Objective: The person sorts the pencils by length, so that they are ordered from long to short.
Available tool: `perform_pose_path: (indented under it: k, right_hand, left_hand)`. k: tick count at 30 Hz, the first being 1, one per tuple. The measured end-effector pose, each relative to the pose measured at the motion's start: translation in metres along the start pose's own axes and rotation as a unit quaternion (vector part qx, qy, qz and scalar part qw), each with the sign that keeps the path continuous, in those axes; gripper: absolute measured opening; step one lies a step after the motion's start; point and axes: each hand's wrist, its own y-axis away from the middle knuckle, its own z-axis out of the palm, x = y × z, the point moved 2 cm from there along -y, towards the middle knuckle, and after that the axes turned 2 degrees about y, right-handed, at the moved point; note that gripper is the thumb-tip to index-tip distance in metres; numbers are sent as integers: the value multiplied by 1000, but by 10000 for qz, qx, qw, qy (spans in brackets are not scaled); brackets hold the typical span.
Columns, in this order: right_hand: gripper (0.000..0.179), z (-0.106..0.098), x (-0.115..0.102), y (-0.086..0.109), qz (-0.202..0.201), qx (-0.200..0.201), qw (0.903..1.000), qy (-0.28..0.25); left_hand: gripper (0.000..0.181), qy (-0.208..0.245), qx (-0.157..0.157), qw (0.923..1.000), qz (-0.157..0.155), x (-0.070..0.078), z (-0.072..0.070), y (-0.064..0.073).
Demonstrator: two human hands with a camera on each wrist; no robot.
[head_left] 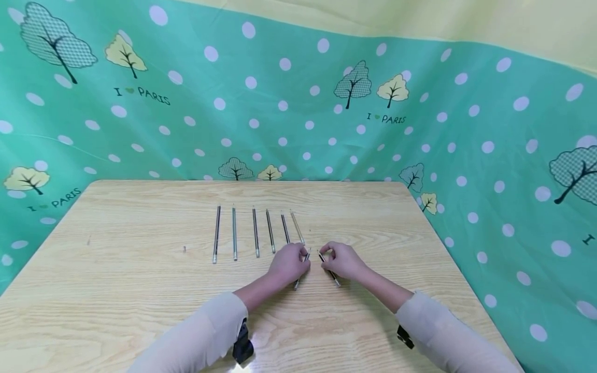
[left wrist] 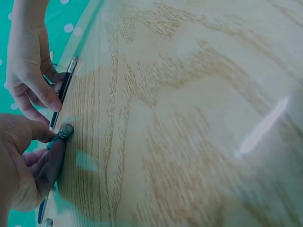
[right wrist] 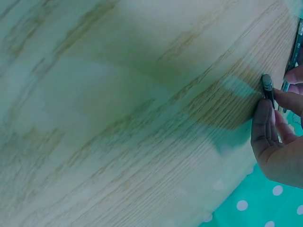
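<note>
Between the thumb and fingers of my left hand (head_left: 290, 263) is a pencil, its eraser end (head_left: 296, 286) pointing toward me. My right hand (head_left: 344, 260) pinches another dark pencil (head_left: 333, 277) a little to the right, its eraser end also nearer me. The two pencils slant toward each other, their tips close but apart. In the left wrist view, the right hand's dark pencil (left wrist: 66, 87) shows a silver ferrule. The right wrist view shows the pencil end (right wrist: 267, 82) in my right hand's fingers. Beyond my left hand lies a tan pencil (head_left: 297, 227).
Several more pencils lie in a spaced row to the left, among them a dark one (head_left: 216, 233), a blue-green one (head_left: 235, 233) and a short dark one (head_left: 270, 230). A small speck (head_left: 184, 249) lies on the wooden table (head_left: 116, 290). A polka-dot curtain (head_left: 280, 88) hangs behind it.
</note>
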Motion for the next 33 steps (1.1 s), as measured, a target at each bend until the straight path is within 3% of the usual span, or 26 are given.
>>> perform_pose_path:
  k: [13,28,33]
  right_hand:
    - [27,1,1,-1,55,17,10000,-78]
    - [33,-2,1,-2,104,66,9997,-191]
    - [33,-5,-1,-2,153,60,9995,-259]
  left_hand:
    - [17,704,25,9975,51,-3,-4,1]
    - [19,1115,246,9932,240,-4,-6,4]
    - [19,1311,266,9909,176,-4,-9,5]
